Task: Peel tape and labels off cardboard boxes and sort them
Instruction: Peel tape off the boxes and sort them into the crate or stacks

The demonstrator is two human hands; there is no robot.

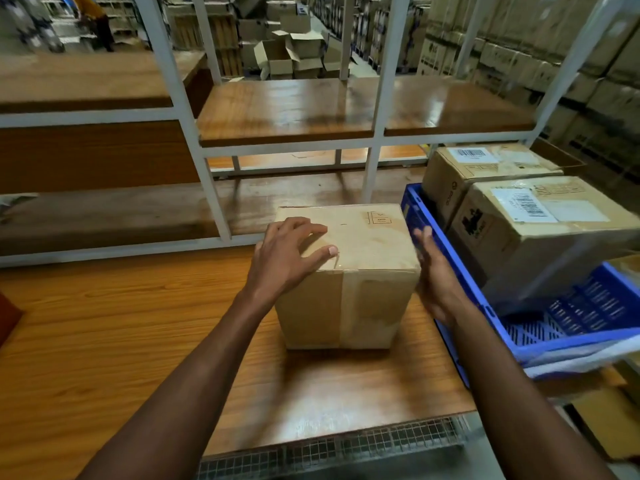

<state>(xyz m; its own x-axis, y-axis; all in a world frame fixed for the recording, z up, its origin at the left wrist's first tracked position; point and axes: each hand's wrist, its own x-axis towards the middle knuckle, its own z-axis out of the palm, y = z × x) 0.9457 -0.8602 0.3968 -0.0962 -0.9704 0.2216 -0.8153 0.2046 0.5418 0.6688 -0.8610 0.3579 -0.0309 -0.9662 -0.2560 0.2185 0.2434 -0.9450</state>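
Wooden and orange-brown, the tabletop (104,341) carried 1 sealed cardboard box (360,292) near its right edge, standing upright with a strip of clear tape (349,306) running down its near face and over the top. The left hand (284,258) rested on the box's top left corner, its grip spread apart, fingers flat on the cardboard and thumb near the tape's bend. The right hand (436,278) lay against the box's right side, blurred, fingers straight and apart, holding nothing. Just beyond the tabletop's right edge sat a blue crate (450,271) holding 2 more boxes (540,230), each with a barcode label (526,204) still on top. Behind stood a white-framed shelf (294,112) and stacked cartons. To do this step well, the left hand should probably pin the box firmly while a fingernail lifts the tape end at the top edge, then pull low and slowly so the cardboard does not tear.
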